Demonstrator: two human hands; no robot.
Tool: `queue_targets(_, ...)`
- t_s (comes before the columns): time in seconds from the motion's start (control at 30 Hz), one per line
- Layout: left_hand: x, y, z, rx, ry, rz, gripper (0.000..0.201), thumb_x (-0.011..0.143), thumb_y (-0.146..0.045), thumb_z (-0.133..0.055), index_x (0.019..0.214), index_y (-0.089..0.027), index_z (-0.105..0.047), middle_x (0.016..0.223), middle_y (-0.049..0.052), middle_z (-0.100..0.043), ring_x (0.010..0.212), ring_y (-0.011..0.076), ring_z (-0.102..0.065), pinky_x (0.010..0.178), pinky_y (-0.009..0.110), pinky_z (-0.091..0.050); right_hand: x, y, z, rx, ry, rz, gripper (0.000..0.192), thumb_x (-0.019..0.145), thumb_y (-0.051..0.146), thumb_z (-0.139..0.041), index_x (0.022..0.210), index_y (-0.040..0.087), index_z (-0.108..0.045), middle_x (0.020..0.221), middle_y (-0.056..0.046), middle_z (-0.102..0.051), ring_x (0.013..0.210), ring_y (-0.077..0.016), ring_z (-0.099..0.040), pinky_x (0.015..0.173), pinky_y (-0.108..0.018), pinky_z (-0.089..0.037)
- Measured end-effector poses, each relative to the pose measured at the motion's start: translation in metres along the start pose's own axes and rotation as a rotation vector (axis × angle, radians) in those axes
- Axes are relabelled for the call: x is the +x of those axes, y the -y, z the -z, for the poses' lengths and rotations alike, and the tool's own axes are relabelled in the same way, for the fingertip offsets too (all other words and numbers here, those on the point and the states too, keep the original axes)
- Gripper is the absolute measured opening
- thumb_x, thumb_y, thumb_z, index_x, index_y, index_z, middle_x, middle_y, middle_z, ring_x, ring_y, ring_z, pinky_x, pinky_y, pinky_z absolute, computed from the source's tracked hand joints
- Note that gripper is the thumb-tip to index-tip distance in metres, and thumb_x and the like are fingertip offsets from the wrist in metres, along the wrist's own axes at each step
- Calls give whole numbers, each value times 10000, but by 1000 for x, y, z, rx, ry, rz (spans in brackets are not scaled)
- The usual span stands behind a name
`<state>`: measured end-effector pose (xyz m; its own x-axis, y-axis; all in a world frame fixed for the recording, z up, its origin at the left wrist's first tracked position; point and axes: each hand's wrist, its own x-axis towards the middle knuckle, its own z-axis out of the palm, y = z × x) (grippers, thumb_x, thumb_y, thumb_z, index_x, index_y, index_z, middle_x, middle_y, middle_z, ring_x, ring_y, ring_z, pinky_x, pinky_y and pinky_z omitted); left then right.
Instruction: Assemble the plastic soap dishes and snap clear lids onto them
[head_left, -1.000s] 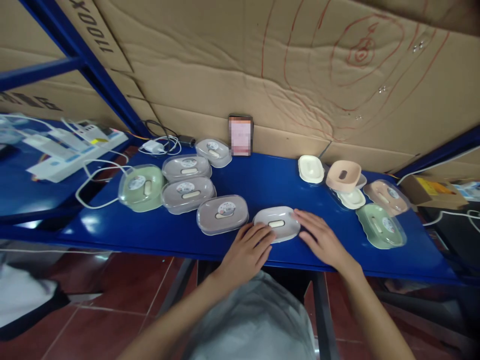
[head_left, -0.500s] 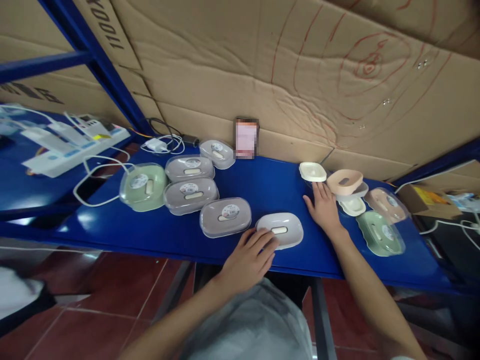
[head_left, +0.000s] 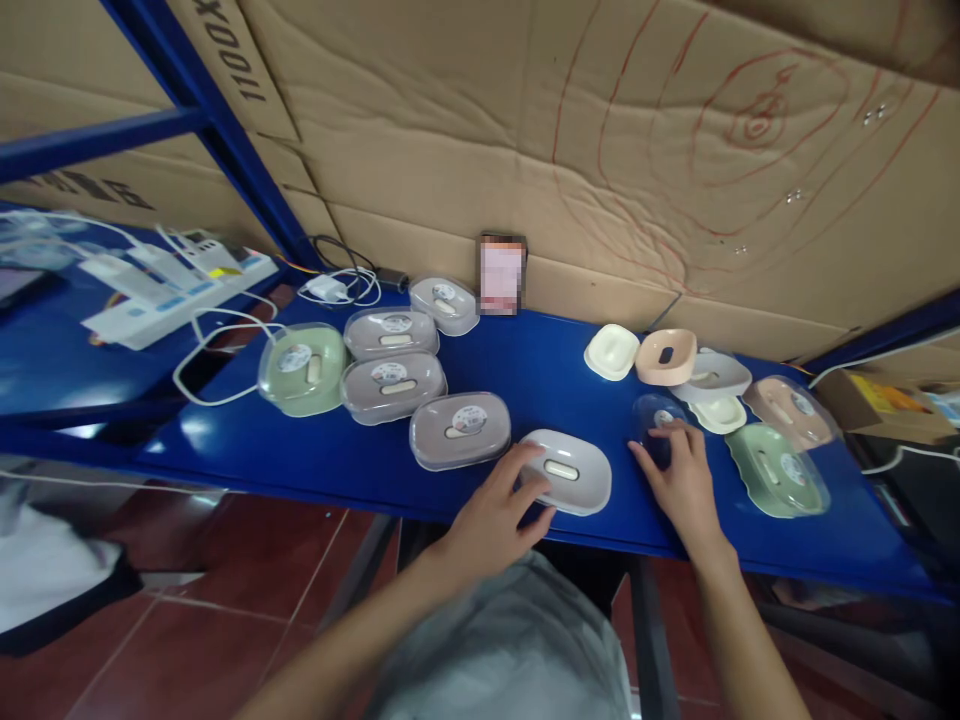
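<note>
A pale grey soap dish (head_left: 574, 472) without a lid lies near the front edge of the blue shelf (head_left: 547, 375). My left hand (head_left: 495, 512) grips its left end, fingers on the rim. To the right, my right hand (head_left: 681, 482) has its fingertips on a clear plastic lid (head_left: 651, 420) with a round sticker, which lies on the shelf just right of the dish. Beyond the lid are a cream tray (head_left: 611, 351), a pink dish (head_left: 666, 356) and another clear-lidded piece (head_left: 711, 377).
Several lidded grey soap boxes (head_left: 460, 430) and a green one (head_left: 303, 368) sit at the left. A green lidded box (head_left: 777, 468) and a pink one (head_left: 795, 410) sit at the right. A phone (head_left: 501, 273) leans on the cardboard wall; a power strip (head_left: 180, 290) and cables lie far left.
My right hand left the dish, reached back toward the pieces at the right, and has come forward with a clear lid under its fingers. The left hand stayed on the dish.
</note>
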<state>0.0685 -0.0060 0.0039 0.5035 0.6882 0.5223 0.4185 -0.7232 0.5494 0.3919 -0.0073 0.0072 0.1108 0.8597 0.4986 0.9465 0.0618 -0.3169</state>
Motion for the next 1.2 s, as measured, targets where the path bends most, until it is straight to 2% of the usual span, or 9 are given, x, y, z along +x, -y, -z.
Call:
queue_targets(0.17,1,1,4,-88,50,87,438,975,-148,-684,1396,-241,-604,1556,141,-520,1493,299,-530,1232,488,-510,-23,12,20,325,61,-50,399,1025,475,-671,1366,272,-628,1386,-131,-669,1360,-334,-631,1148,-546,-519)
queue_targets(0.3,2,3,6,-127,52,123,572,982,-164,-692,1519,-283,-536,1704,133,-359,1560,310,-457,1264,502,-474,-23,46,24,535,314,65,420,1083,379,-590,1500,341,-566,1519,-99,-613,1440,-283,-586,1197,-498,-505)
queue_targets(0.43,0,5,4,-137,88,154,623,1007,-181,-675,1581,-328,-482,1801,99,-180,1618,328,-371,1287,521,-439,-15,65,21,486,448,160,442,1098,348,-565,1540,372,-556,1604,-61,-558,1566,-270,-453,1270,-509,-440)
queue_targets(0.53,0,6,3,-156,100,177,679,1013,-197,-675,1623,-355,-423,1815,90,-149,1613,328,-382,1282,519,-443,-14,68,25,453,449,221,474,1095,308,-572,1564,370,-537,1641,-50,-532,1595,-264,-412,1291,-532,-415)
queue_targets(0.7,1,7,5,-172,134,208,781,1024,-224,-672,1688,-393,-297,1825,69,-135,1643,319,-326,1294,502,-420,-18,75,34,428,563,436,508,1097,142,-472,1523,393,-584,1609,8,-584,1586,-237,-433,1350,-617,-267)
queue_targets(0.87,1,10,6,-142,131,204,736,1027,-237,-682,1661,-380,-336,1770,84,-311,1612,285,-392,1304,486,-407,-26,81,20,330,420,489,517,1069,240,-605,1572,336,-541,1592,-59,-595,1582,-287,-438,1328,-637,-308)
queue_targets(0.97,0,10,3,-116,119,181,703,1030,-261,-690,1644,-370,-366,1752,99,-345,1598,290,-417,1292,492,-424,-30,81,12,245,344,523,531,1069,240,-607,1581,362,-529,1568,-68,-607,1562,-294,-465,1312,-640,-336)
queue_targets(1.07,-1,8,0,-59,104,156,704,1032,-263,-686,1653,-323,-360,1749,129,-346,1590,299,-429,1256,479,-474,-29,80,12,205,351,539,540,1082,258,-578,1600,389,-500,1565,-64,-609,1551,-296,-481,1287,-615,-379)
queue_targets(1.2,-4,0,7,108,-25,6,583,1044,-192,-631,1597,-274,-465,1706,152,-399,1547,314,-480,1212,472,-515,-17,80,12,80,315,452,524,1096,295,-542,1610,380,-495,1579,-82,-602,1516,-321,-517,1170,-554,-487)
